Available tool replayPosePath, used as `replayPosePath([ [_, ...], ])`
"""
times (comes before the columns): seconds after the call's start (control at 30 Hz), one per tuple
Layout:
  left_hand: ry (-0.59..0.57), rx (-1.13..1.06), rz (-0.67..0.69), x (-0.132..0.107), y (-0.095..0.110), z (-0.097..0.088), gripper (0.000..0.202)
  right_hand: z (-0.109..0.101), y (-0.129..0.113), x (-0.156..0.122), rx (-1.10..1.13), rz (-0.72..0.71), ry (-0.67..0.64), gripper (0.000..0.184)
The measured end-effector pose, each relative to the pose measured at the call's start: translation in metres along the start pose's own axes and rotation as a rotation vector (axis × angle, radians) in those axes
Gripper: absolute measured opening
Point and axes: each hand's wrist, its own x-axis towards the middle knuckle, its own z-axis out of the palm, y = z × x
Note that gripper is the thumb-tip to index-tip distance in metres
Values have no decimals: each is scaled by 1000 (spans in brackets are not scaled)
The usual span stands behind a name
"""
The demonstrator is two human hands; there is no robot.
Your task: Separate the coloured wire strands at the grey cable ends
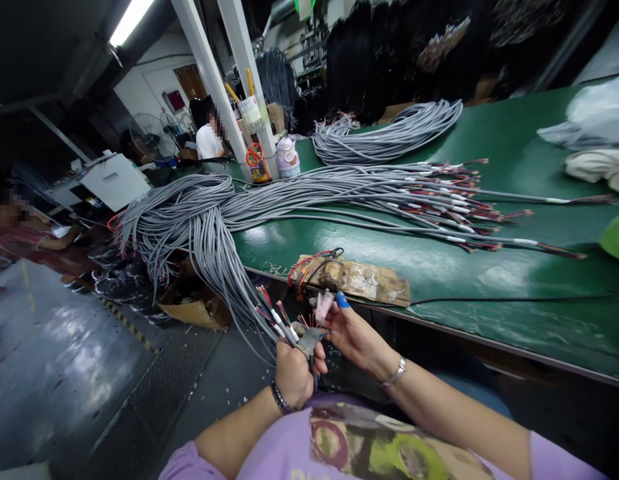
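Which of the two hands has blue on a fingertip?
The right hand, with the silver bangle: blue shows on one fingertip. The left hand, with the dark bracelet and gripping the cable ends, shows none.

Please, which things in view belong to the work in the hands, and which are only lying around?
Seemingly in the work:
- grey cables, gripped by the left hand
- coloured wire ends, near the right hand

Probably just lying around:
- purple-lidded container
- plastic bag
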Motion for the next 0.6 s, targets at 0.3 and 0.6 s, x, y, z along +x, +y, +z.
replayPosePath([
  [0.3,25,-17,12,-4,6,-3,34,-1,-14,0,-67,76,-52,29],
  [0.6,37,-14,24,4,4,3,34,3,-9,4,-49,10,-12,28],
])
